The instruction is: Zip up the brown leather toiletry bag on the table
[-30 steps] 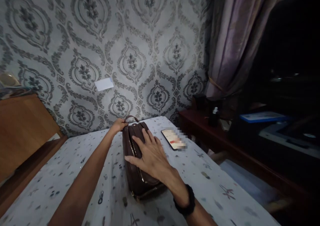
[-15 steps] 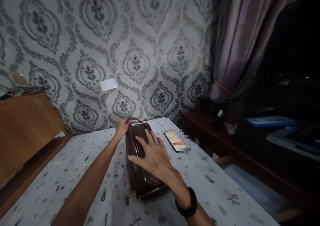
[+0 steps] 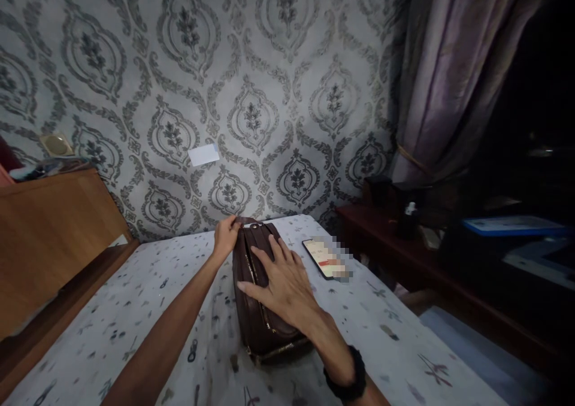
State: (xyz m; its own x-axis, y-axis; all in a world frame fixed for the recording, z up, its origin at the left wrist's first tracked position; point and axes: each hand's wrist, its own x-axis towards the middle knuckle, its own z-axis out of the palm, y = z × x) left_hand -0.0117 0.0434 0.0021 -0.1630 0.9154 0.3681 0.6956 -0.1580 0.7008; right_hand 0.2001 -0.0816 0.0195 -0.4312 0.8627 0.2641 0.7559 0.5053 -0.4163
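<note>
A dark brown bag [image 3: 254,328] with gold-toned zippers lies on the bed's patterned white sheet [image 3: 179,310]. At its far end, my left hand [image 3: 226,236] is closed at the base of the bag's strap [image 3: 246,220]; the fingertips are partly hidden. My right hand [image 3: 285,286] rests flat across the bag's top with fingers spread, beside the long zipper. A black band circles my right wrist. To the right of the bag lies a phone [image 3: 320,258] with its screen lit, partly blurred out.
A wooden headboard [image 3: 54,232] borders the bed at the left. On the right stands a dark red table [image 3: 359,223] with a small bottle [image 3: 408,217] and a blue-edged flat item [image 3: 512,225]. Patterned wallpaper and a tied purple curtain [image 3: 449,76] are behind.
The whole view has shifted slightly, so everything appears a little farther right. Both hands keep about the same places on the bag.
</note>
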